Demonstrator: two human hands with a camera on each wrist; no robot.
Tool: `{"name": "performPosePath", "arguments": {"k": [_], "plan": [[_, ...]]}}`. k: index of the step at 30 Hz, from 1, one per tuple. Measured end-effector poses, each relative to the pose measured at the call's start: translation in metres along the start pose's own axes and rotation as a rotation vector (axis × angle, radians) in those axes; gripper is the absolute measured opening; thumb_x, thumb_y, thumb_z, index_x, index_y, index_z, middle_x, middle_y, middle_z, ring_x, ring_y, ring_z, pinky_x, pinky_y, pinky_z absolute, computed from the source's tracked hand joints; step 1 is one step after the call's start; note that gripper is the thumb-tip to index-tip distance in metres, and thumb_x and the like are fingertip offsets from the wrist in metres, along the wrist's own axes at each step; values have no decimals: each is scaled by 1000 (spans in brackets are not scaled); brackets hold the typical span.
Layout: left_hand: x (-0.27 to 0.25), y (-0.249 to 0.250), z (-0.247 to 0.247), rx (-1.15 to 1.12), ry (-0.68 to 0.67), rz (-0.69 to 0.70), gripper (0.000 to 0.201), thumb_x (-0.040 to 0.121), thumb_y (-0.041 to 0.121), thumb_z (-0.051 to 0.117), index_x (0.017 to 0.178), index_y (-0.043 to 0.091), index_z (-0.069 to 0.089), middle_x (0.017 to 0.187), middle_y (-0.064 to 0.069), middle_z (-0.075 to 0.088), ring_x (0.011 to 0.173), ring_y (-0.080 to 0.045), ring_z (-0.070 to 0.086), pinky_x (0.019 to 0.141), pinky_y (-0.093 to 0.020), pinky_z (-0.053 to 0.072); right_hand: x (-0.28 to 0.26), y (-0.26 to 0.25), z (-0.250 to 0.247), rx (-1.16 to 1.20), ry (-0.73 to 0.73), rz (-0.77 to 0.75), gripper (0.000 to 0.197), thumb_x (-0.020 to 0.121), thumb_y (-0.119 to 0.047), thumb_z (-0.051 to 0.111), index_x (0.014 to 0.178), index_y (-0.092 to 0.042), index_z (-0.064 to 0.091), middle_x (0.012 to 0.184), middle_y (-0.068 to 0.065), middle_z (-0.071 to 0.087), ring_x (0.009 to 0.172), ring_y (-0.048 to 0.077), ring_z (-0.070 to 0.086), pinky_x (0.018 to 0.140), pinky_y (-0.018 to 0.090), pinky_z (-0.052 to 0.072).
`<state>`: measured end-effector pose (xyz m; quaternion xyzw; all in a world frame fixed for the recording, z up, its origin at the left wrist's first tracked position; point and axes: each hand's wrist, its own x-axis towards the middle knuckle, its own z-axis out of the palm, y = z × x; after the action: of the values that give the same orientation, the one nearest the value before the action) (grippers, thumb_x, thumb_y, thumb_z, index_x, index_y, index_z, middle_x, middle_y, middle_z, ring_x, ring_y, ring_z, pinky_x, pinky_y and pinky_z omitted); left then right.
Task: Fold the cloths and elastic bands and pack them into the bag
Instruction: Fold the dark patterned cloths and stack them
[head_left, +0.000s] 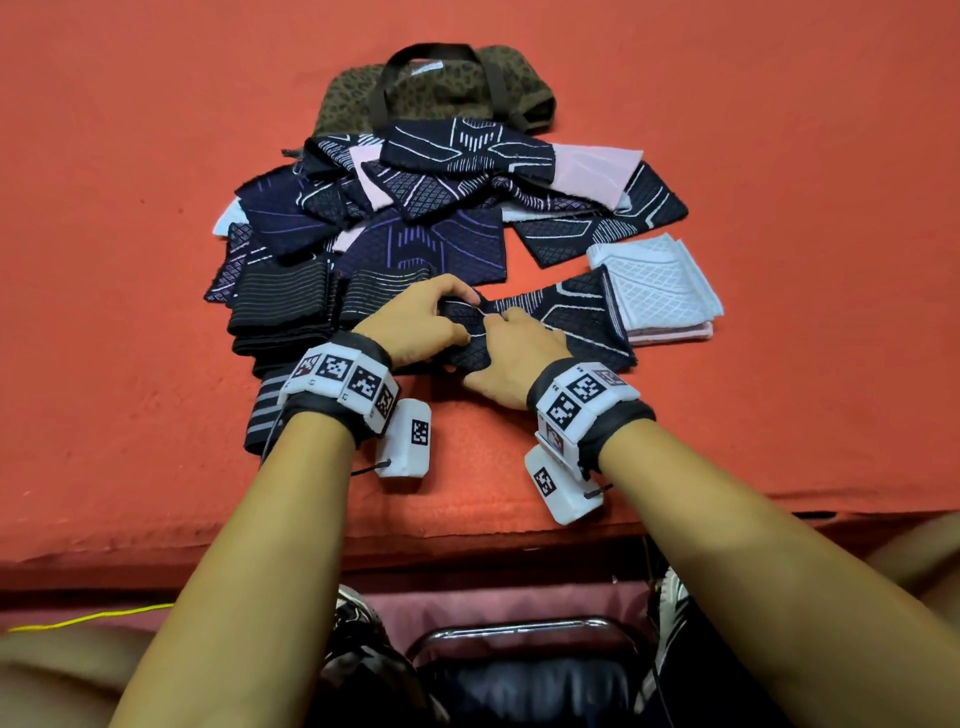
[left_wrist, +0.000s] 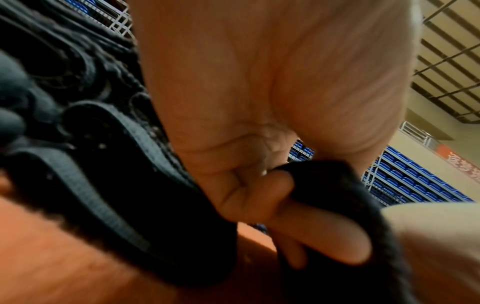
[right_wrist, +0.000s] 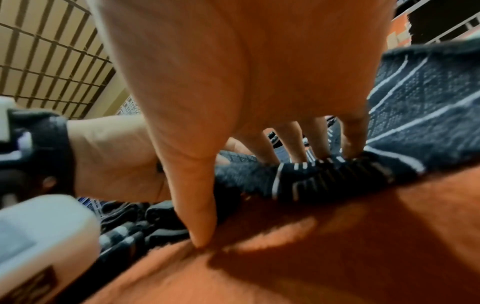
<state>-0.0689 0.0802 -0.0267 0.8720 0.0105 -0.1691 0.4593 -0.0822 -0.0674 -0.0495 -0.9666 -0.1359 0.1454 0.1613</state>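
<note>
Nearest the counter edge, left hand (head_left: 415, 325) and right hand (head_left: 511, 358) meet on one dark navy knit cloth with white line pattern (head_left: 566, 325). Left hand pinches its near-left end, fingers curled round a bunched fold. Right hand lies on top, fingers pressing down straight, thumb tip on the orange felt-covered counter (head_left: 130, 260); it grips nothing. The cloth runs from under both hands out to the right, its far end touching the folded stack.

Judged progress: early. Done, apparently: small stack of folded pale blue and pink cloths (head_left: 657, 291), right of the hands. Left of the hands, black striped elastic bands (head_left: 283, 306) lie roughly flat; whether folded, cannot tell. Beyond, a loose heap of navy, purple and pink cloths (head_left: 415, 197) remains unfolded. Farthest, brown leopard-print fabric bag with dark handles (head_left: 436, 88); nothing visibly packed
</note>
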Motion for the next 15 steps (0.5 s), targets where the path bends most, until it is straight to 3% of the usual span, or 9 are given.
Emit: {"name": "performPosePath", "arguments": {"k": [3,5,9,11,13,15], "plan": [[-3,2,-9,-12,35,24,32,85,-5,59,110,15,62,79,-10,66,54,-23,60,50,-30,53,-2,-4,-6,136,111,-64,43,84,-36,62,118,-11,51,114,11,61,105,33,58,82,38,46],[-4,4,-13,-35,82,48,27,88,-2,57,112,11,62,78,-8,66,50,-18,60,50,-28,51,-4,-8,-13,268,136,-70,40,84,-35,64,111,-9,50,106,12,64,96,33,59,74,35,44],[-4,4,-7,-126,103,73,16,97,20,58,112,15,62,84,-10,68,59,-20,65,55,-28,48,-8,-6,-27,323,116,-54,26,82,-33,63,92,-11,56,93,13,67,88,33,60,73,37,49],[-2,3,0,-175,99,64,22,101,37,52,112,20,60,84,-6,68,59,-20,67,52,-24,45,-6,0,-34,275,112,-30,19,81,-31,61,80,-12,57,84,12,67,83,32,60,70,36,49],[1,3,6,-227,102,38,31,104,44,42,120,21,55,83,-9,68,61,-21,68,53,-25,45,-3,8,-40,248,99,13,21,81,-31,59,72,-12,56,77,11,65,78,32,60,63,33,46],[8,-1,11,-273,129,8,37,106,37,37,140,21,39,83,-12,69,61,-21,68,53,-26,47,-1,17,-44,235,52,74,24,81,-34,59,68,-13,57,74,10,62,76,32,61,61,29,43]]}}
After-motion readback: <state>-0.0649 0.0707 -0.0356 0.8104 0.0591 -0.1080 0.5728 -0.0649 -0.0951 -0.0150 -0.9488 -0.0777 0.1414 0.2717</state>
